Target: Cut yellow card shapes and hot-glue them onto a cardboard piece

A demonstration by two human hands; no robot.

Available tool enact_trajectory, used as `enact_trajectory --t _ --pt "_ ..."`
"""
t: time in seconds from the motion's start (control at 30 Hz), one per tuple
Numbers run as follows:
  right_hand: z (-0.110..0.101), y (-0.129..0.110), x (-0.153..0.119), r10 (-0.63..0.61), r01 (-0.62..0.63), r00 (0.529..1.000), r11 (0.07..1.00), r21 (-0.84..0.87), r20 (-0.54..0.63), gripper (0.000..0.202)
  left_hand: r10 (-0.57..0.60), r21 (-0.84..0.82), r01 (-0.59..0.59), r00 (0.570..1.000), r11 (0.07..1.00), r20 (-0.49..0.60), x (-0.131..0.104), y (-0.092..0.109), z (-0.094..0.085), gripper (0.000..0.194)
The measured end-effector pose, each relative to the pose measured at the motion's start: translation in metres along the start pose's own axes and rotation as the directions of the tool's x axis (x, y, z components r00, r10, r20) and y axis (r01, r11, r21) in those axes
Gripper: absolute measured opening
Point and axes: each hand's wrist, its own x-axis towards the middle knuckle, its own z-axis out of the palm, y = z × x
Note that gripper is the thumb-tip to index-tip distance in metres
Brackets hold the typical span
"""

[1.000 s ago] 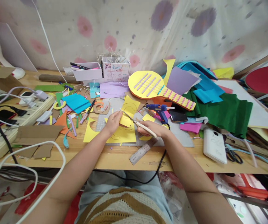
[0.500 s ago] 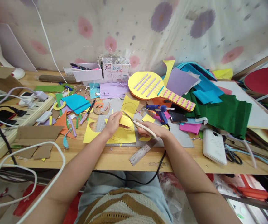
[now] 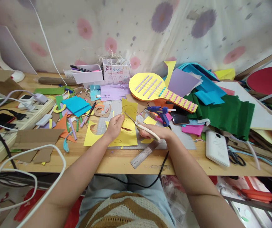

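My left hand (image 3: 115, 127) pinches the edge of a piece of yellow paper (image 3: 129, 107) that stands up from the table, with a curved outline drawn on it. Fingers of my right hand (image 3: 150, 131) are wrapped round the pale handles of a pair of scissors (image 3: 142, 127). The blades point up and left, against the yellow paper near my left thumb. Beneath both hands lies more yellow paper (image 3: 128, 139) with drawn curves, and a cut-out sheet (image 3: 92, 136) is beside it. A steel ruler (image 3: 143, 155) lies below my right hand.
A blue glue gun (image 3: 161, 113) and a dark phone (image 3: 180, 118) lie right of the hands. Behind is a yellow paper guitar (image 3: 147, 85). A power strip (image 3: 40, 110) with cables is at left; a white power bank (image 3: 217, 148) and black scissors (image 3: 237, 157) are at right.
The upright yellow paper has tilted and turned darker, its top edge shifting left. My hands keep almost the same place, and the scissors stay at the paper. The whole view has shifted slightly.
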Motion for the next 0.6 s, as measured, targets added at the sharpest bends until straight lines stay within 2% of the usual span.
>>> enact_trajectory --t 0.1,0.27,0.47,0.6 --pt "-0.001 -0.003 0.001 0.014 -0.016 1.0 0.994 -0.104 -0.021 0.04 0.054 0.061 -0.054 0.998 0.997 -0.011 0.0 0.0 -0.002 0.04" --pt "-0.002 -0.006 0.002 0.037 -0.041 0.999 0.99 -0.138 -0.031 0.042 0.077 0.09 -0.074 0.996 0.993 -0.035 0.001 0.0 -0.002 0.037" --pt "-0.008 -0.006 0.0 0.045 -0.044 0.999 0.993 -0.111 -0.001 0.049 -0.023 -0.035 0.024 0.999 0.999 0.037 0.001 0.002 -0.002 0.035" --pt "-0.012 -0.005 -0.002 0.058 -0.055 0.998 0.994 -0.094 0.027 0.047 -0.094 -0.121 0.097 0.995 0.988 0.035 0.004 0.004 -0.005 0.036"
